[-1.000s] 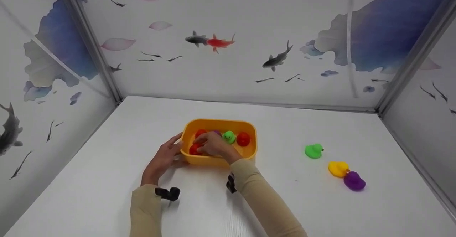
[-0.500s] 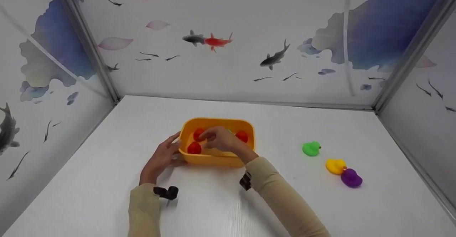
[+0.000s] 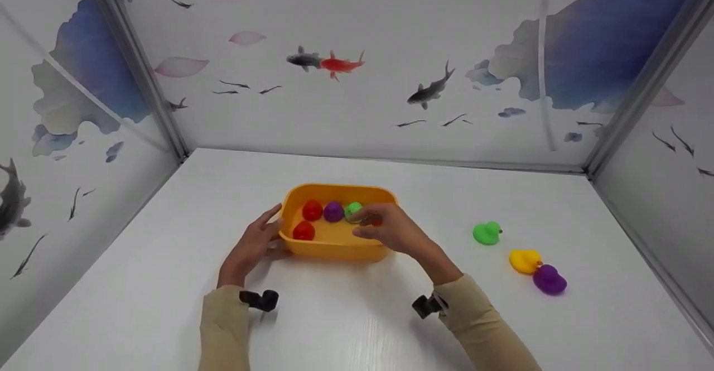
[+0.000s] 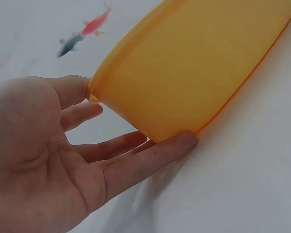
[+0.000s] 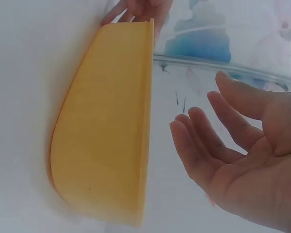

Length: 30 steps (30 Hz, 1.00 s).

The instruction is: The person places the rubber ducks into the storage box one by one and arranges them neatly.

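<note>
A yellow plastic tub (image 3: 334, 253) stands on the white table. Inside lie two round red toys (image 3: 312, 210), a purple toy (image 3: 333, 212) and a green toy duck (image 3: 354, 210); another red toy (image 3: 377, 222) is mostly hidden behind my right hand. My left hand (image 3: 254, 245) rests against the tub's left end, its fairly straight fingers and thumb touching the wall and rim around a corner. Over the tub's right side is my right hand (image 3: 393, 229), fingers relaxed and apart; the right wrist view shows nothing between them.
To the right on the table lie a green rubber duck (image 3: 487, 233), a yellow duck (image 3: 525, 261) and a purple duck (image 3: 550, 279), the last two close together. White panels (image 3: 357, 125) printed with fish enclose the table at the back and sides.
My right hand has moved right across the tub, away from the red toys at the left, uncovering the purple and green toys. My left hand has kept its place on the tub.
</note>
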Tool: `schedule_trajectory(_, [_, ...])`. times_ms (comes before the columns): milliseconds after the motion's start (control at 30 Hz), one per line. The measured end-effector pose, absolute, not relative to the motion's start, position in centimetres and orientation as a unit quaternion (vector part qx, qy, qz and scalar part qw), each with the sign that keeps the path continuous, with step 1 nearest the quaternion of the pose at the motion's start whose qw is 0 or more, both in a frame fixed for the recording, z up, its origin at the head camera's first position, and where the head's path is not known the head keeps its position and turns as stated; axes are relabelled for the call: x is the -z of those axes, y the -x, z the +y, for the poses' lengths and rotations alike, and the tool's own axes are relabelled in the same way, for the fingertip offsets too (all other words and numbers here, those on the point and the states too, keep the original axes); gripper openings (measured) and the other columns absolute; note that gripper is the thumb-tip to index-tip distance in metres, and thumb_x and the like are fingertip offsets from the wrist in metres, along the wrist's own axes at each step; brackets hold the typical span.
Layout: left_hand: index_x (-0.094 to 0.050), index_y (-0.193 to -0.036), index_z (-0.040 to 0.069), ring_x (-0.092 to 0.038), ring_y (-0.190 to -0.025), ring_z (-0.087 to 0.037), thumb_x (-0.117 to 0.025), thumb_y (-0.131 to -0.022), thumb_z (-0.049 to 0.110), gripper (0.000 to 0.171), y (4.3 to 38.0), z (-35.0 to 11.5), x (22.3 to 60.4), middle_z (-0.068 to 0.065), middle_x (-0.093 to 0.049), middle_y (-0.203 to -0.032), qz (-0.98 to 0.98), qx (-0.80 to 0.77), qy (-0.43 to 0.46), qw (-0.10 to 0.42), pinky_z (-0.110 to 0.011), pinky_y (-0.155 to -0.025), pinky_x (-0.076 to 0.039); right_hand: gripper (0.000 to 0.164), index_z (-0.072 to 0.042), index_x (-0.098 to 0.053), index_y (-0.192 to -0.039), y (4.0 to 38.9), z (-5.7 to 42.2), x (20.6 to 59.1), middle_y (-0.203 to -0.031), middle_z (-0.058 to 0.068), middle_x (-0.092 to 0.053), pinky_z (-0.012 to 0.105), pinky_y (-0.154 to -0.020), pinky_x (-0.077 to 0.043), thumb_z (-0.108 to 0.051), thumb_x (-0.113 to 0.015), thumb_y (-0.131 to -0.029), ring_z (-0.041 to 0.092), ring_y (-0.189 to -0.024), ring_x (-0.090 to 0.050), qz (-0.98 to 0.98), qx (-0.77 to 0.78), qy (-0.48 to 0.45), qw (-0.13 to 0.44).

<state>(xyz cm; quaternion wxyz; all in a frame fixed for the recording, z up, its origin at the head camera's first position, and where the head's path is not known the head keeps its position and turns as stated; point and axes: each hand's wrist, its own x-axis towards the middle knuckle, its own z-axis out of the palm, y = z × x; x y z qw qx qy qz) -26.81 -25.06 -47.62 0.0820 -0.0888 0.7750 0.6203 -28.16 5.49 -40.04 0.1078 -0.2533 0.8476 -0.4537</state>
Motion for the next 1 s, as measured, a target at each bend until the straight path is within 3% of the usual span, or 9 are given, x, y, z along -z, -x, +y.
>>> schedule_trajectory(167, [-0.026, -0.159, 0.037, -0.06, -0.126, -0.031, -0.046, -0.106, 0.038, 0.056, 26.6, -25.1, 47.6, -0.011, -0.044, -0.156, 0.77, -0.626, 0.083, 0.09, -0.04, -0.096, -0.059, 0.026, -0.011, -0.073, -0.115, 28.6, 8.1, 40.1, -0.114, 0.009, -0.071, 0.032, -0.093, -0.06, -0.022, -0.073, -0.091, 0.02, -0.103, -0.065, 0.846, 0.458, 0.252, 0.105])
schedule_trajectory(633, [-0.025, -0.159, 0.033, -0.059, -0.126, -0.032, -0.045, -0.106, 0.041, 0.057, 26.8, -25.4, 47.5, -0.012, -0.043, -0.157, 0.771, -0.627, 0.069, 0.086, -0.039, -0.095, -0.059, 0.037, -0.012, -0.065, -0.128, 30.1, 17.1, 36.8, -0.133, 0.012, -0.064, 0.042, -0.105, -0.054, -0.028, -0.069, -0.095, 0.029, -0.122, -0.063, 0.845, 0.47, 0.245, 0.078])
schedule_trajectory(1000, [-0.025, -0.159, 0.034, -0.059, -0.127, -0.031, -0.047, -0.105, 0.044, 0.059, 27.0, -25.2, 47.8, -0.01, -0.044, -0.157, 0.773, -0.624, 0.071, 0.089, -0.039, -0.097, -0.058, 0.042, -0.011, -0.063, -0.131, 30.4, 22.4, 37.4, -0.137, 0.01, -0.063, 0.016, -0.096, -0.052, -0.031, -0.069, -0.095, 0.027, -0.125, -0.061, 0.849, 0.478, 0.223, 0.031])
